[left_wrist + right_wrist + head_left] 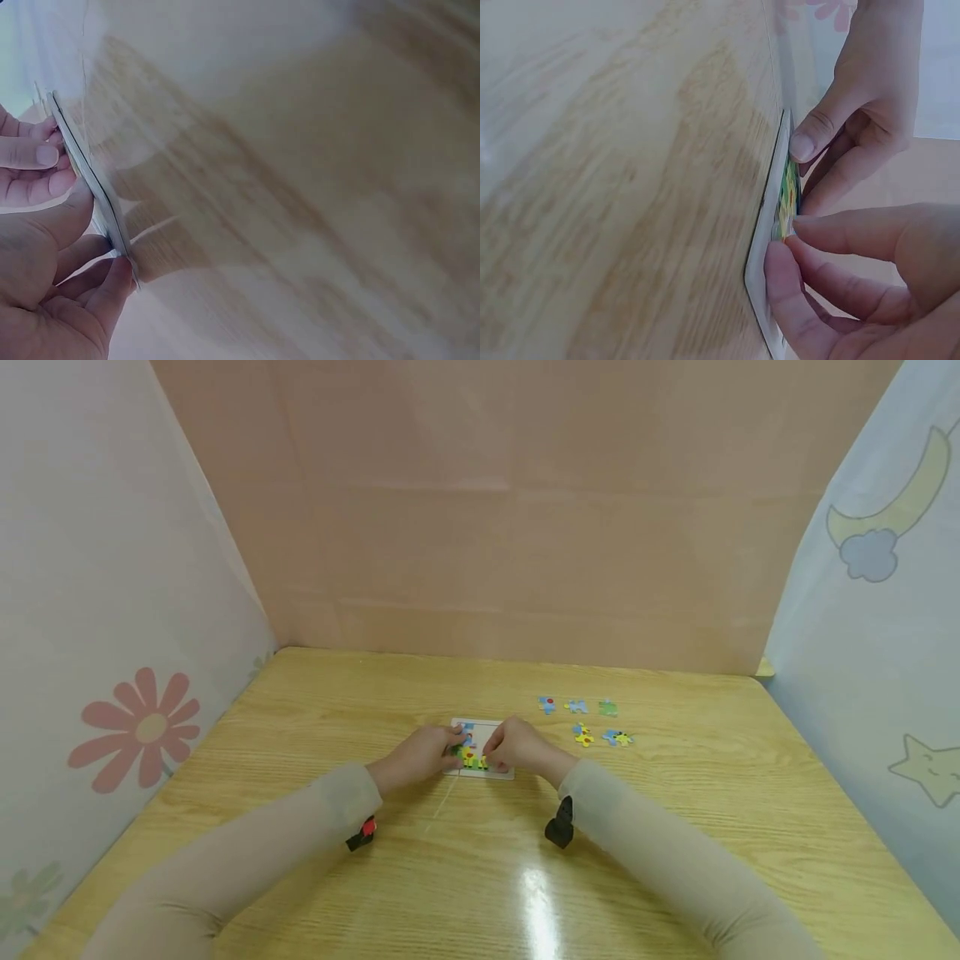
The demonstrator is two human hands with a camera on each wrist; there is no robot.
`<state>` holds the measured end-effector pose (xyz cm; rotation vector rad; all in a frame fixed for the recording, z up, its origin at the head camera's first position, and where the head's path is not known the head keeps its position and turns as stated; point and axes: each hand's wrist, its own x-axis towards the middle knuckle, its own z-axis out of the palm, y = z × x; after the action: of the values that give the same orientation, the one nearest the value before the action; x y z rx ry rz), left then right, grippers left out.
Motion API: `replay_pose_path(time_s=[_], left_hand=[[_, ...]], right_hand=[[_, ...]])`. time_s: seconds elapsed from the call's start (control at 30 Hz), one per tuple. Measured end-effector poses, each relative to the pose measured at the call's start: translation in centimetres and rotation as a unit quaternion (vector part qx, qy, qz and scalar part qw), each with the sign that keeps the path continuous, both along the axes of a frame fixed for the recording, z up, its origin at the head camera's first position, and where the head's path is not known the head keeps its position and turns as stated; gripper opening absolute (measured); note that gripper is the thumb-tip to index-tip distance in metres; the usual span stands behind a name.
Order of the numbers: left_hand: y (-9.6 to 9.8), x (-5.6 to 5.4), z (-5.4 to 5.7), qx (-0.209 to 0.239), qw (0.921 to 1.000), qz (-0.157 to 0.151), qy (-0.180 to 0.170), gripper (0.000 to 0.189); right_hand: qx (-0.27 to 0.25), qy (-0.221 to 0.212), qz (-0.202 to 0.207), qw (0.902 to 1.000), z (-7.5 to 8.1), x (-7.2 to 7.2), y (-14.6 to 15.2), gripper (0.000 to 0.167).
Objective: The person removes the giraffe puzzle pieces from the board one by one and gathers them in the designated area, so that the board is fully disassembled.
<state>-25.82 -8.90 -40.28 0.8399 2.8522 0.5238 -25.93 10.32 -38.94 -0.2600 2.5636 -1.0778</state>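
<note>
A small white puzzle tray (504,775) lies on the table, with joined, brightly coloured puzzle pieces (469,760) along its left and near sides. At the tray's left side, my left hand (418,757) holds its edge between thumb and fingers; the tray (96,180) appears nearly edge-on in the left wrist view. Over the tray's right part is my right hand (522,748). In the right wrist view its thumb and forefinger pinch a small puzzle piece (786,231) against the row of joined ones. The fingers cover most of that piece, so its picture cannot be made out.
Right of the tray lie several loose pieces: a blue one with a red spot (547,705), a light blue one (577,707), a green one (608,708), a yellow one (583,736) and a blue-yellow one (618,737). Partitions surround the wooden table (420,877).
</note>
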Motion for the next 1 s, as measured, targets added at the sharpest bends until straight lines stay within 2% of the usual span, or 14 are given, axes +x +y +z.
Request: replay_pose_path(time_s=[0.17,0.6,0.83,1.0], left_hand=[[-0.2,0.0,-0.2,0.007,1.0000,-0.002,0.000,0.053],[-0.5,0.1,0.1,0.024,0.9997,-0.002,-0.004,0.053],[-0.6,-0.1,-0.3,0.025,0.9997,-0.001,-0.001,0.052],[-0.4,0.0,-0.3,0.030,0.9995,0.002,-0.007,0.052]], right_hand=[[0.011,0.002,0.001,0.9999,-0.1,-0.1,-0.1,0.006],[-0.032,-0.020,-0.015,0.9992,0.1,-0.2,-0.1,0.005],[-0.080,-0.055,-0.023,0.9950,0.0,-0.3,0.3,0.007],[-0.135,-0.081,-0.023,0.9872,0.4,-0.4,1.3,0.015]])
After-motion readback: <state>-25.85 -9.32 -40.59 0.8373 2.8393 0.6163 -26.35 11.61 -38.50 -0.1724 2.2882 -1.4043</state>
